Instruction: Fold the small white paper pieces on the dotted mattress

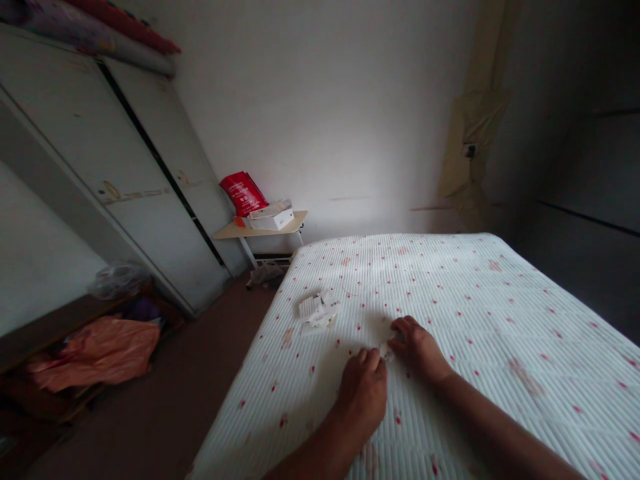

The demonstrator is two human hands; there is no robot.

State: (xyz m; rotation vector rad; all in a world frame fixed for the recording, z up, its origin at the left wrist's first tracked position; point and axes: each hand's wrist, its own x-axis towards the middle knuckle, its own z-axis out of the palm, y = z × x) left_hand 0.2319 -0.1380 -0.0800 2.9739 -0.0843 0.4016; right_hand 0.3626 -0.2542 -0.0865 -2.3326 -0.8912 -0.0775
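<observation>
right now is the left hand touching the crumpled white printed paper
Apart: the head view shows white ribbed red-dotted bedding between the left hand and the crumpled paper.

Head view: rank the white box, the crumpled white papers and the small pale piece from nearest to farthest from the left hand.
1. Small pale piece: at the left hand's fingertips, on its right side.
2. Crumpled white papers: on the bed, ahead and to the left.
3. White box: on the small table, far left beyond the bed.
</observation>
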